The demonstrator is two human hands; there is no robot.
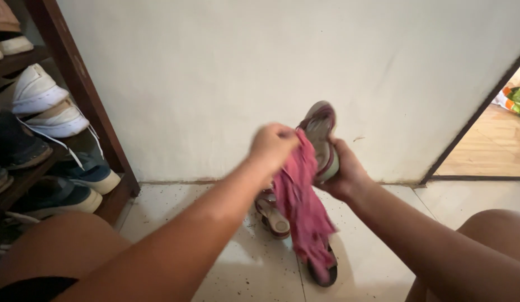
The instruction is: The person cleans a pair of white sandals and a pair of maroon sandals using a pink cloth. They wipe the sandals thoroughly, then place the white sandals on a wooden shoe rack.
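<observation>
White wall [226,72] fills most of our view, over a speckled pale floor [176,212]. At far left we see a dark wooden shoe rack [75,84] stacked with sneakers [44,106]; at right, a doorway [483,145] opens onto a wood floor. Our right hand [345,174] grips a sandal [322,140] from below, raised in front of the wall, sole edge toward us. Our left hand [272,145] is clenched on a pink cloth [302,207], pressed against the sandal and hanging down. Below, two more sandals [274,215] lie on the floor, partly hidden by the cloth.
</observation>
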